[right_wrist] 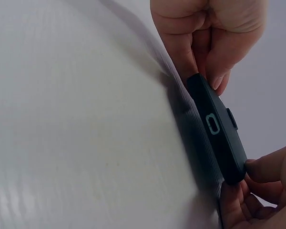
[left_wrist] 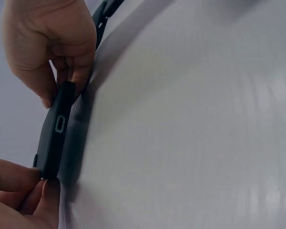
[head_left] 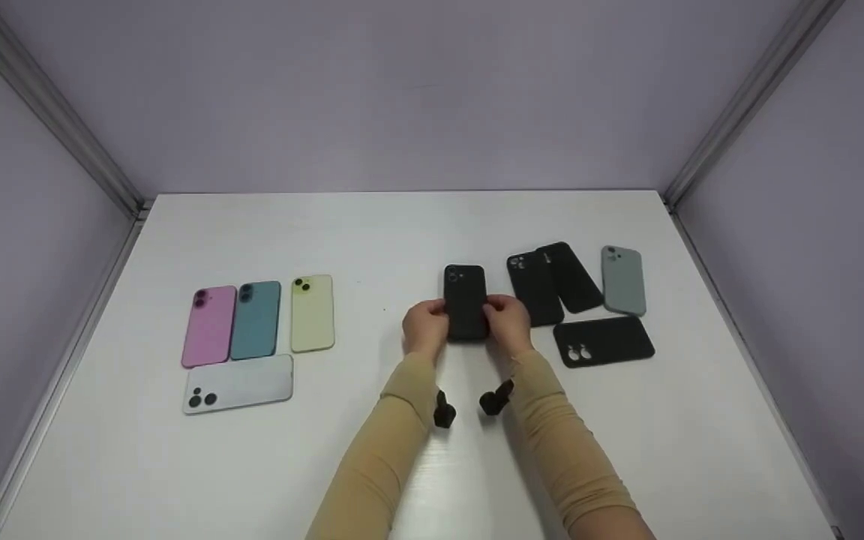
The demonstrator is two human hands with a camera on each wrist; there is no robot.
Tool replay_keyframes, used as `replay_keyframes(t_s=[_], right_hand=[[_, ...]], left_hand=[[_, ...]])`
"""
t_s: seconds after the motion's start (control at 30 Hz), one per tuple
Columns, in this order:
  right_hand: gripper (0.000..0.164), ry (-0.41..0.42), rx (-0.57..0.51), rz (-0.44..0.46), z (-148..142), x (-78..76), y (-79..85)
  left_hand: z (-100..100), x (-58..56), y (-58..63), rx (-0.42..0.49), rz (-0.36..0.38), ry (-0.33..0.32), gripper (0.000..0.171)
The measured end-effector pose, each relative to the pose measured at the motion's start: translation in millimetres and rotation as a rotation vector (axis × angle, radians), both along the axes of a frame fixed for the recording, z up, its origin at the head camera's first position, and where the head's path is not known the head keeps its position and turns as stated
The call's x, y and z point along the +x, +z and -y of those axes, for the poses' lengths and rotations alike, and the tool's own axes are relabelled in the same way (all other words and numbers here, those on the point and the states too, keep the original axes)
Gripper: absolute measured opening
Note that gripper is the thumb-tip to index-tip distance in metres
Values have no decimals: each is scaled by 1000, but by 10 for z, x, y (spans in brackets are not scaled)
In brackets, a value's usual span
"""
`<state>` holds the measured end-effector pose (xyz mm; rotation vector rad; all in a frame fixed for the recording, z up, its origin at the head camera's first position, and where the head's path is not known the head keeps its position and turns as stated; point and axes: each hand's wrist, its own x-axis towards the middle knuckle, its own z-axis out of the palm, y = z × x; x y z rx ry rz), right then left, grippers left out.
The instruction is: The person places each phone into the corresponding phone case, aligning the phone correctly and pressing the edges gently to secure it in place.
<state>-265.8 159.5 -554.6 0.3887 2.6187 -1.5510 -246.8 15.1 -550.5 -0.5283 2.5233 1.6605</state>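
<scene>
A black phone case (head_left: 466, 304) stands between my two hands, its camera corner at the far left and its port cutout facing me. My left hand (head_left: 425, 328) pinches the left edge between thumb and fingers. On the opposite edge, my right hand (head_left: 508, 325) holds it in the same way. The left wrist view has the case (left_wrist: 55, 136) just over the white tabletop, above its own shadow. From the right wrist view the raised camera rim shows on the upper face of the case (right_wrist: 218, 131). I cannot tell whether a phone sits inside.
At left lie a pink phone (head_left: 208, 327), a teal phone (head_left: 255, 321), a yellow phone (head_left: 312, 313) and a white phone (head_left: 244, 382). Right of my hands are black cases (head_left: 535, 289), (head_left: 571, 277), (head_left: 608, 342) and a grey-green phone (head_left: 624, 280). Walls bound the white table (head_left: 372, 232).
</scene>
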Motion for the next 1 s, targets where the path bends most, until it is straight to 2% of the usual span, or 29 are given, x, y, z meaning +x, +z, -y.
replay_keyframes(t_s=[0.23, 0.43, 0.67, 1.0], right_hand=[[28, 15, 25, -17, 104, -13, -10], [28, 21, 70, -22, 170, -10, -17], [26, 38, 135, -50, 190, -6, -34], [28, 41, 110, -22, 175, -20, -42]], left_hand=[[46, -10, -1, -17, 1, 47, 33], [81, -8, -20, -35, -3, 59, 32], [84, 0, -3, -52, -43, 42, 34], [86, -5, 7, -76, -55, 1, 32]])
